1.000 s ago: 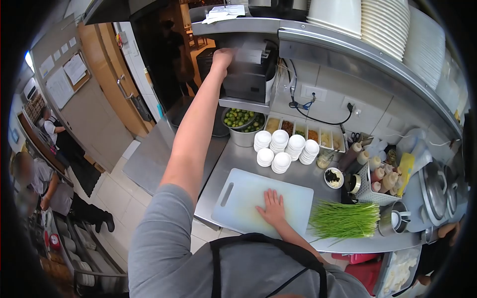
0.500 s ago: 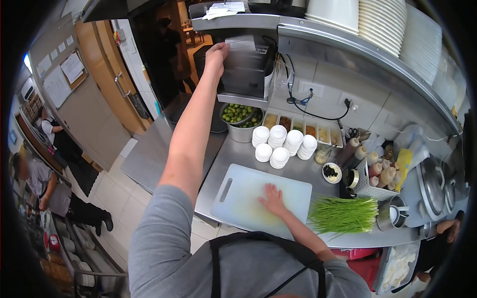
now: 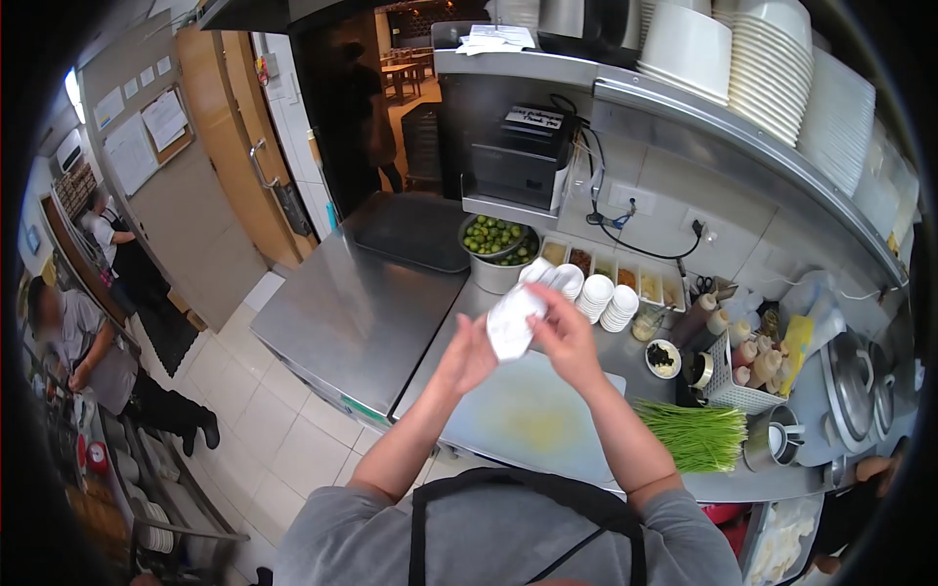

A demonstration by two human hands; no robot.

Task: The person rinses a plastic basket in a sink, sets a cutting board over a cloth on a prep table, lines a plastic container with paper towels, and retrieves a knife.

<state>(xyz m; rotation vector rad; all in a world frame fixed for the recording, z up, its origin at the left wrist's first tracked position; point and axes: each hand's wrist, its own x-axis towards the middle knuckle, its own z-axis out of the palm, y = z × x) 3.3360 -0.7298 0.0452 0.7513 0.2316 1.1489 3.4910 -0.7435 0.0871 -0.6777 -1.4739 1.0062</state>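
Paper slip [image 3: 512, 324], white: one, held above the far left part of the cutting board [image 3: 537, 415]. Right hand [image 3: 567, 340]: pinching the slip. Left hand [image 3: 467, 356]: open at its left edge, contact unclear. Green stalks [image 3: 692, 437]: one bunch, right of the board.

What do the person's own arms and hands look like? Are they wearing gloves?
No gloves! The left hand and right hand are both bare, and I see no watch or bracelet. The short gray sleeves leave the forearms uncovered, with no pattern that I can make out. Black straps go over the gray top. The fingernails are too small to tell about.
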